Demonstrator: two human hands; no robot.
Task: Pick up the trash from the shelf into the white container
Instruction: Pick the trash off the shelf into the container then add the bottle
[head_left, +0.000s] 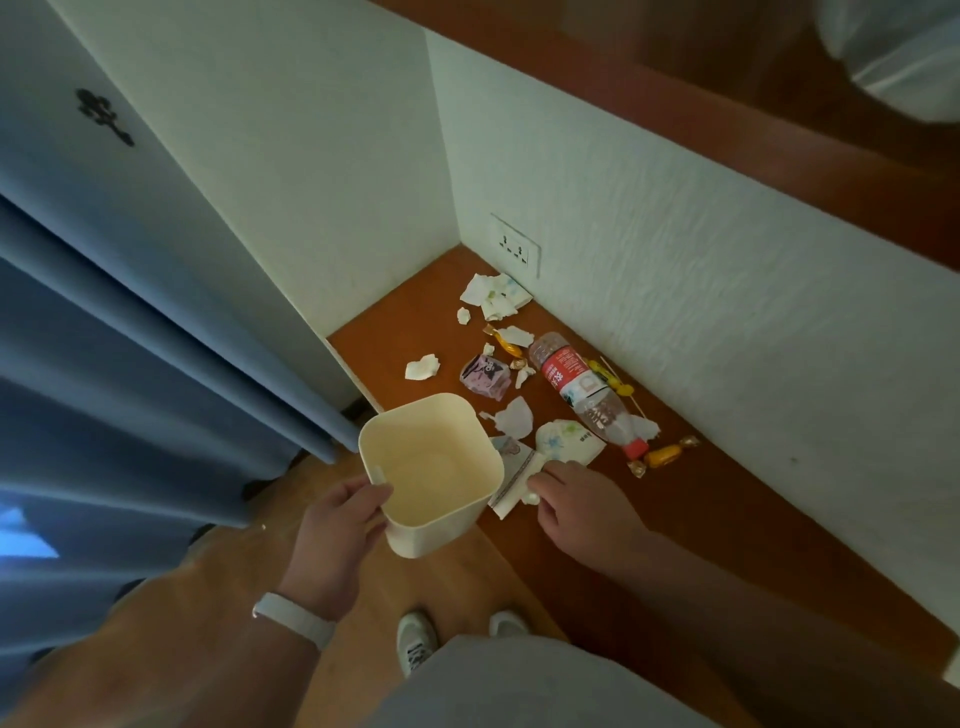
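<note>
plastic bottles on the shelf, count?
1. The plastic bottle lies on its side by the back wall, red cap toward the camera, amid paper scraps. None appear hidden.

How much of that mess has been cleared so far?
Nothing yet: the white container, held by the left hand, looks empty. The right hand is pinching a paper wrapper. The bottle, candies and tissue scraps remain on the shelf.

Blue curtain (130, 338) left, wall socket (515, 246) (white), grey-white shoes (415, 642) below.
</note>
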